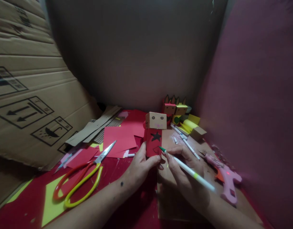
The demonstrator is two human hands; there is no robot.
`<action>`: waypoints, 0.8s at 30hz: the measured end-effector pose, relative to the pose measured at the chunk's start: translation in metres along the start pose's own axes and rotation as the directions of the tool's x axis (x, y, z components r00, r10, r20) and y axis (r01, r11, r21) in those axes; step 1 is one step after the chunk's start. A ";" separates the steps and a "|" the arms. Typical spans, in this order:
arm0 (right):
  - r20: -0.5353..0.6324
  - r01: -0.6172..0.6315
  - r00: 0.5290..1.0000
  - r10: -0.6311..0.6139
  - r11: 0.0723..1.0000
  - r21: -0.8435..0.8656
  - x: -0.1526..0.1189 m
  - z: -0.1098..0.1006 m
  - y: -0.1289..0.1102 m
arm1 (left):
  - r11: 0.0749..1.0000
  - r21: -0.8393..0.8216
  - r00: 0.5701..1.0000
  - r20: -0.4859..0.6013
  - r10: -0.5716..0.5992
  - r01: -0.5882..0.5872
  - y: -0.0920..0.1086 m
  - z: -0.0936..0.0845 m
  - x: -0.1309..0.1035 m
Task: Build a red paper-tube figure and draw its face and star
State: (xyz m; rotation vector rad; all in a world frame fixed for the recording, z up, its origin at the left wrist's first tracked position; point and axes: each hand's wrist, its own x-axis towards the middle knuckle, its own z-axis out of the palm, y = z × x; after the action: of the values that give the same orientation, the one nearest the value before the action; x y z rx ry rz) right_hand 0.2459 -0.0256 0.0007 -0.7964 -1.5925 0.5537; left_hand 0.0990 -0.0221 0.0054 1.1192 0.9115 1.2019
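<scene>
A small box figure (150, 136) has a red paper body and a tan cardboard head with drawn eyes and a pink mouth. A dark star is on its front, with an outlined shape lower down. My left hand (141, 162) is closed around the figure's lower part, thumb across the bottom. In my right hand (188, 168) is a white marker (194, 174) with a green tip. That tip is at the red front, beside the outlined shape.
Scissors (97, 165) lie at the left near red paper (118, 140) and cardboard strips (98, 124). Two box figures (175, 109) stand behind. Loose markers (189, 146) and a pink glue gun (226, 179) are at the right. A large carton (29, 79) stands left.
</scene>
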 end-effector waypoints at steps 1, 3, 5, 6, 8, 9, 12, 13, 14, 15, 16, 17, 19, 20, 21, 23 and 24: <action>-0.003 -0.003 1.000 0.003 1.000 0.010 0.000 0.000 0.001 | 1.000 0.001 1.000 -0.001 -0.003 0.003 0.000 0.000 0.000; -0.005 -0.010 1.000 0.010 1.000 0.012 -0.001 0.001 0.002 | 1.000 0.002 1.000 -0.010 -0.005 0.005 0.000 0.002 -0.001; 0.004 -0.017 1.000 0.017 1.000 0.011 -0.001 0.001 0.003 | 1.000 -0.004 1.000 -0.022 0.002 -0.002 0.000 0.002 -0.001; 0.011 -0.017 1.000 0.017 1.000 0.014 -0.001 0.001 0.004 | 1.000 -0.006 1.000 -0.023 0.006 -0.007 0.000 0.003 -0.001; 0.018 -0.018 1.000 0.018 1.000 0.014 -0.001 0.000 0.004 | 1.000 -0.005 1.000 -0.022 0.017 -0.017 0.000 0.002 -0.001; 0.019 -0.018 1.000 0.018 1.000 0.009 -0.001 0.000 0.004 | 1.000 -0.003 1.000 -0.021 0.017 -0.018 0.000 0.002 -0.001; 0.011 -0.012 1.000 0.012 1.000 -0.007 0.000 0.000 0.002 | 1.000 0.022 1.000 -0.018 0.012 -0.011 0.000 0.001 0.000; 0.009 -0.007 1.000 0.007 1.000 -0.012 0.000 0.000 0.001 | 0.999 0.031 1.000 -0.019 0.010 -0.010 0.000 0.001 0.000; 0.010 -0.004 1.000 0.005 1.000 -0.020 0.001 0.000 0.000 | 0.999 0.034 1.000 -0.018 0.013 -0.012 0.000 0.001 0.000; 0.012 -0.004 1.000 0.005 1.000 -0.030 0.001 0.000 0.000 | 0.999 0.032 1.000 -0.016 0.018 -0.017 0.000 0.000 0.000; 0.011 -0.005 1.000 0.006 0.999 -0.038 0.001 0.000 -0.001 | 0.999 0.029 1.000 -0.011 0.023 -0.022 0.000 0.000 0.000; 0.011 -0.006 1.000 0.006 0.999 -0.044 0.001 -0.001 -0.001 | 0.999 0.029 1.000 -0.007 0.025 -0.025 0.000 0.000 0.000; 0.009 0.003 1.000 -0.003 0.999 -0.044 0.001 -0.001 -0.001 | 0.999 0.044 1.000 -0.002 0.024 -0.024 0.000 -0.001 0.000; 0.010 0.006 1.000 -0.006 0.999 -0.045 0.001 -0.001 -0.001 | 0.998 0.056 1.000 -0.002 0.021 -0.021 0.000 -0.001 0.000; 0.011 0.010 1.000 -0.009 0.999 -0.051 0.001 -0.001 -0.001 | 0.998 0.062 1.000 -0.004 0.019 -0.019 0.000 -0.001 0.000; 0.000 0.006 1.000 -0.006 0.998 -0.065 0.001 -0.001 -0.001 | 0.998 0.056 1.000 -0.002 0.016 -0.016 -0.001 -0.002 0.000; -0.009 0.000 1.000 0.000 0.998 -0.069 0.001 -0.001 0.000 | 0.999 0.051 1.000 0.003 0.014 -0.014 -0.002 -0.002 0.001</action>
State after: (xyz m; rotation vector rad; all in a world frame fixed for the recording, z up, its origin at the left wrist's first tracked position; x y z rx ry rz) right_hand 0.2469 -0.0253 0.0017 -0.8496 -1.6106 0.4961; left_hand 0.0978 -0.0212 0.0035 1.1699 0.9380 1.1941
